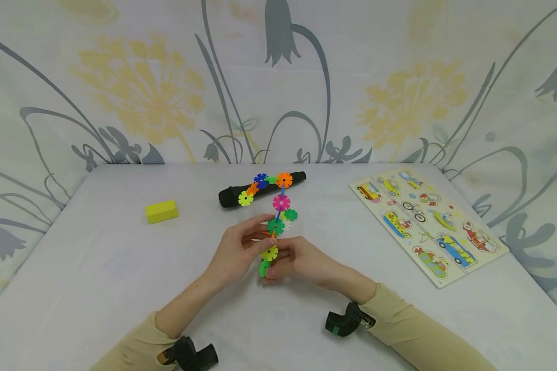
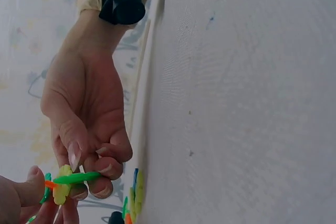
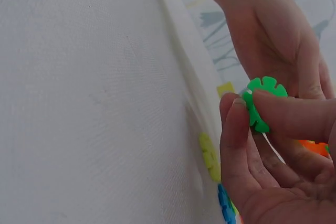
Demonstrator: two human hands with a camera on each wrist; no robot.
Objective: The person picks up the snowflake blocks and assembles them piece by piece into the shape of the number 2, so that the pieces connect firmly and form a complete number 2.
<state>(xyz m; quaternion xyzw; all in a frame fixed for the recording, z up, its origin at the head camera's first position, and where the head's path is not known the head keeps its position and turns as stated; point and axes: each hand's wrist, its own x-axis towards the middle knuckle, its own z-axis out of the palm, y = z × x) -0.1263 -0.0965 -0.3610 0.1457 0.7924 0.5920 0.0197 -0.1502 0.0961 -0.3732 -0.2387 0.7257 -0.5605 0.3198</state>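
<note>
A chain of colourful notched plastic discs, with a pink disc midway, runs from my hands toward the back of the table. My left hand grips it near a yellow disc, thumb in front. At the near end, my right hand pinches a green disc between thumb and fingers. The right wrist view shows this green disc at the right fingertips. In the left wrist view it stands beside the yellow disc. The chain's far end overlaps a black microphone.
A yellow block lies on the left of the white table. On the right is a picture board with vehicle pieces. Behind the table hangs a flower-patterned cloth. Each wrist carries a black camera.
</note>
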